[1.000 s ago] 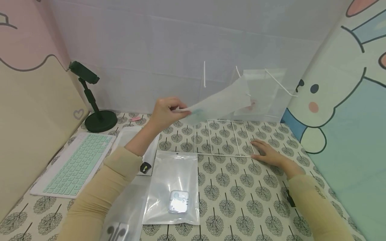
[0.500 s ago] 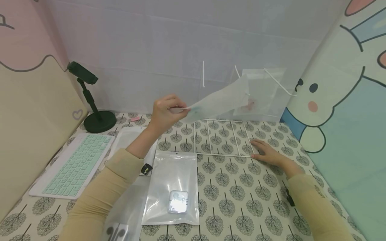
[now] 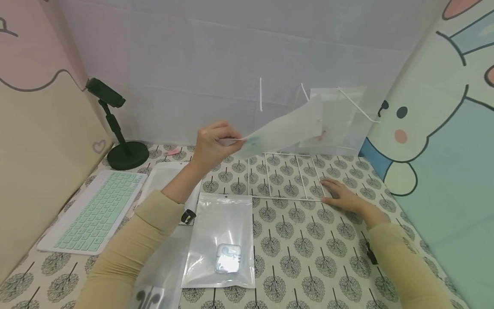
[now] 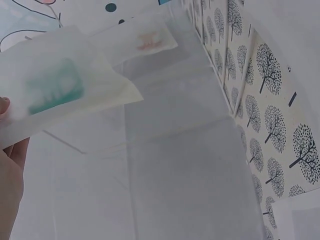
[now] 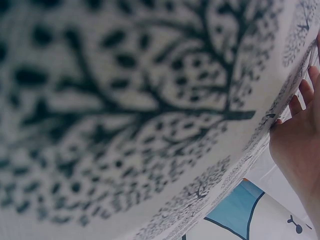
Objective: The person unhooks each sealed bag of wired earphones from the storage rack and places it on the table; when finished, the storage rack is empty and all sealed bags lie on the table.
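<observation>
My left hand point(image 3: 215, 139) is raised and pinches one end of a frosted plastic bag point(image 3: 287, 128). A blurred teal item point(image 4: 57, 87) shows through it in the left wrist view. The bag's far end reaches the hooks of a white wire display rack point(image 3: 287, 198); whether a prong passes through it I cannot tell. Another frosted bag point(image 3: 339, 113), with something reddish inside, hangs at the rack's right hook. My right hand point(image 3: 341, 197) rests on the table, fingers relaxed against the right side of the rack's base.
A clear-fronted zip bag point(image 3: 220, 223) with a small boxed earphone set lies in front of the rack. More bags point(image 3: 164, 246) lie left of it. Farther left are a white keyboard point(image 3: 102, 210) with mint keys and a black stand point(image 3: 127, 154). Cloth walls enclose the tree-print tablecloth point(image 3: 301, 266).
The left hand and its bag have shifted only slightly, and the bag's far end has moved a little at the hooks. My right hand stays in place.
</observation>
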### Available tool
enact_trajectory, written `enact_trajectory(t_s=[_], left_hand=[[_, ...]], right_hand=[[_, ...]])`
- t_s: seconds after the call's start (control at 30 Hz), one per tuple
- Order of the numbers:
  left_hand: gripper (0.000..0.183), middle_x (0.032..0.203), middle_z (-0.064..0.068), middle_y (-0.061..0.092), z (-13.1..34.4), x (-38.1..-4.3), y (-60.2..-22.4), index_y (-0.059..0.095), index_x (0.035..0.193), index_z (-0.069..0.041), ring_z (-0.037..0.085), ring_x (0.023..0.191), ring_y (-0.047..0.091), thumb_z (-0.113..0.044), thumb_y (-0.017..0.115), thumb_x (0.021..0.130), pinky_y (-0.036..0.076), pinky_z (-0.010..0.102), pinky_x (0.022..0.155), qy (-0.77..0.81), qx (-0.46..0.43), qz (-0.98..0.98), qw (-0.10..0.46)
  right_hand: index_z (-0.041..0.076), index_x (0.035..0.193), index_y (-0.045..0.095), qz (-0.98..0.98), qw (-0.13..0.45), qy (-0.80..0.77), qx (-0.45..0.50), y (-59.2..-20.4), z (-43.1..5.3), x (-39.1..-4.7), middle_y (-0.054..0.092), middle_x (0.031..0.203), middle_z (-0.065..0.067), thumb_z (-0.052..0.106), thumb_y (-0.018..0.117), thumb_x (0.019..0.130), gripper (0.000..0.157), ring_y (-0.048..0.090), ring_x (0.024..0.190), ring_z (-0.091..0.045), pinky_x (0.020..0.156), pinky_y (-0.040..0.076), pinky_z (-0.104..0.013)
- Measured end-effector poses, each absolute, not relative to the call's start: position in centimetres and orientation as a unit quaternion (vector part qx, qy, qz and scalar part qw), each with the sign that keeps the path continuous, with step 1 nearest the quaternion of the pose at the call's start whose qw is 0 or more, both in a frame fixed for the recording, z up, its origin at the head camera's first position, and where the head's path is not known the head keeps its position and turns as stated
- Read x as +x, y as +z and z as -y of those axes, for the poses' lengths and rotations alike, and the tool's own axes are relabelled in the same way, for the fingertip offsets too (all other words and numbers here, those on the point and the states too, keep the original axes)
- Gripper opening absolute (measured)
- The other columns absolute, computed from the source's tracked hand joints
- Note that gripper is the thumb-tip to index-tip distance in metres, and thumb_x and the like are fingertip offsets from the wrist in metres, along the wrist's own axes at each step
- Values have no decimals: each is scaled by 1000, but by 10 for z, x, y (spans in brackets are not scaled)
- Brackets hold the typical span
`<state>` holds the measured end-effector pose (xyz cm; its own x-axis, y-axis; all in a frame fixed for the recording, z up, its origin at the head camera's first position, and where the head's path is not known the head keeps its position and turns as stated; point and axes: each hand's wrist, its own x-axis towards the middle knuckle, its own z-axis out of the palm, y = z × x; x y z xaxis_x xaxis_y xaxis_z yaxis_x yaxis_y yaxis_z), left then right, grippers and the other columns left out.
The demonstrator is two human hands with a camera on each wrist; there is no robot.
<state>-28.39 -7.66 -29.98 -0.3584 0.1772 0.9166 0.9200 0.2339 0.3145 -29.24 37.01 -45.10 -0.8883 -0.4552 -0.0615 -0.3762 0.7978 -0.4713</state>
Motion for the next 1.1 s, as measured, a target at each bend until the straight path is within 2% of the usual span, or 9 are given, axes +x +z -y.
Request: enact_trajectory(t_s=[0.27, 0.57, 0.87, 1.1], left_hand=[[10, 68, 9, 64, 76, -281, -297, 70, 70, 2, 18, 64, 63, 4, 80, 68, 55, 17, 63, -481, -409, 672, 387], [10, 69, 8, 64, 76, -277, -295, 70, 70, 1, 17, 64, 60, 4, 80, 69, 54, 17, 63, -500, -399, 673, 370], [11, 70, 4, 63, 84, -272, -303, 70, 70, -2, 9, 68, 59, 4, 80, 68, 56, 19, 64, -510, -382, 690, 343], [12, 69, 3, 66, 96, -261, -309, 71, 68, -5, 7, 67, 60, 1, 81, 68, 51, 13, 59, -492, -358, 720, 335]], right_hand=[[2, 144, 33, -943, 86, -232, -222, -451, -371, -292, 17, 151, -27, 35, 63, 89, 71, 15, 136, -51, 104, 18, -71], [3, 145, 32, -948, 82, -222, -212, -451, -372, -292, 17, 151, -27, 37, 63, 90, 71, 15, 136, -51, 105, 17, -71], [3, 145, 33, -947, 84, -224, -215, -453, -373, -294, 17, 151, -27, 36, 63, 89, 71, 15, 136, -51, 106, 17, -70], [2, 143, 35, -948, 76, -215, -224, -452, -371, -296, 21, 150, -28, 36, 65, 88, 71, 19, 135, -51, 106, 18, -69]])
